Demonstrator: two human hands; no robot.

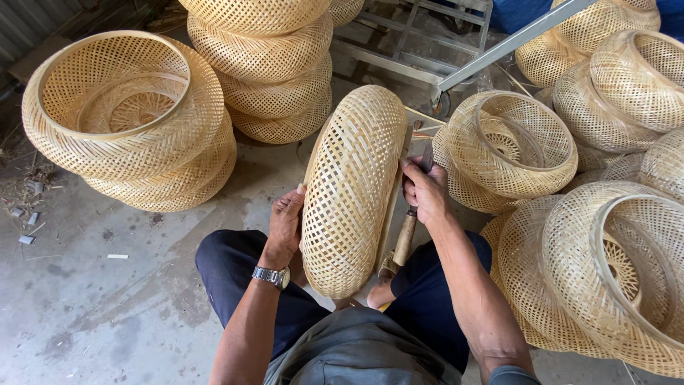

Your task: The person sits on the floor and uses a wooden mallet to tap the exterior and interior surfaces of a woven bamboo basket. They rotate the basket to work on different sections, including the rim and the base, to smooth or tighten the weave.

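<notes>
A round woven bamboo basket [350, 187] stands on its edge between my knees. My left hand [286, 217] presses flat against its left side, a metal watch on that wrist. My right hand [425, 191] is closed around a knife [407, 229] with a wooden handle, its blade up against the basket's right rim. The rim side of the basket is turned away from me, so I cannot see where the blade touches.
Stacks of the same woven baskets stand at the left [128, 117], behind [267, 68] and all along the right [598, 271]. A metal frame [420, 43] lies at the back. Bare concrete floor [107, 285] spreads to my left.
</notes>
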